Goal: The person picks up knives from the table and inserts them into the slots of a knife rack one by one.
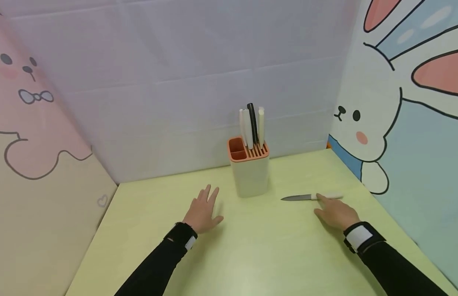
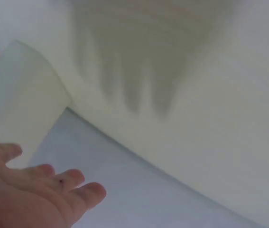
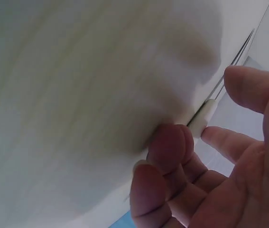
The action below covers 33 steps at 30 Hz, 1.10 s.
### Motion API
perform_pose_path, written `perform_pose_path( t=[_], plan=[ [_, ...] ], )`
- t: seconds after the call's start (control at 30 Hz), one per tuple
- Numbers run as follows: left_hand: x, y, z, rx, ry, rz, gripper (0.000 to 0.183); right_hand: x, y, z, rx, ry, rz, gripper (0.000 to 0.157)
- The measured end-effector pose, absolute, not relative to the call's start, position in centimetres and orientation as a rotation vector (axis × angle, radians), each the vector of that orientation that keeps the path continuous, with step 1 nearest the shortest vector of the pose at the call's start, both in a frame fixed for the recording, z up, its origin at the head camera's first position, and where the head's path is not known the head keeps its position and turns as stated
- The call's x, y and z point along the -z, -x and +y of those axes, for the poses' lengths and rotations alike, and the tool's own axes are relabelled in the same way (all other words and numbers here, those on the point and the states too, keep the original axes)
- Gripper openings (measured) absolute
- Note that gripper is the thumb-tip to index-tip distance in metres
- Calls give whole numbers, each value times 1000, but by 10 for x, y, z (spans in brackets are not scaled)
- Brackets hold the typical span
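A small knife with a white handle and a grey blade lies flat on the yellow table, its tip pointing left. My right hand is at the handle with its index finger touching it. In the right wrist view the thumb stands apart from the knife handle, and the other fingers are bent. My left hand hovers over the table with spread fingers, holding nothing. Nearest to it stands a pale knife block with an orange top, bearing several knives with white and black handles.
The light yellow table runs up to a white cloth backdrop behind the block. Side panels with cartoon drawings, a pink one at left and a rabbit panel at right, border the table.
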<state>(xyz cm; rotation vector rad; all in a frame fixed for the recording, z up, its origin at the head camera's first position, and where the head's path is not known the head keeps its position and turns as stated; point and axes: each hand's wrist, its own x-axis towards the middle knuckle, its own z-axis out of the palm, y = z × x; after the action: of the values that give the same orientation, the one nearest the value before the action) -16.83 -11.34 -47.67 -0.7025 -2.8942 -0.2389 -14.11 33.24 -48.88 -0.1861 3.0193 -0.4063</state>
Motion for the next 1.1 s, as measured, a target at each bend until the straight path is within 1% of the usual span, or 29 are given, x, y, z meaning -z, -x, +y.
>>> perform_pose_path(
  t=[0.23,0.5,0.73,0.9,1.0,1.1],
  plan=[
    [507,141,-128,290,801,-3113,75,490,141,321,365,264,3046,62],
    [525,135,-131,210,866,-3036,76,489,132,292,367,304,3021,60],
    [522,132,-125,258,833,-3046,74,490,125,252,317,370,3034,59],
    [517,128,-112,288,802,-3050,73,489,119,219,257,448,3061,57],
    [514,126,-98,243,846,-3008,73,488,114,199,231,512,3104,53],
    [512,121,-79,159,929,-2940,75,489,111,184,198,598,3159,45]
  ],
)
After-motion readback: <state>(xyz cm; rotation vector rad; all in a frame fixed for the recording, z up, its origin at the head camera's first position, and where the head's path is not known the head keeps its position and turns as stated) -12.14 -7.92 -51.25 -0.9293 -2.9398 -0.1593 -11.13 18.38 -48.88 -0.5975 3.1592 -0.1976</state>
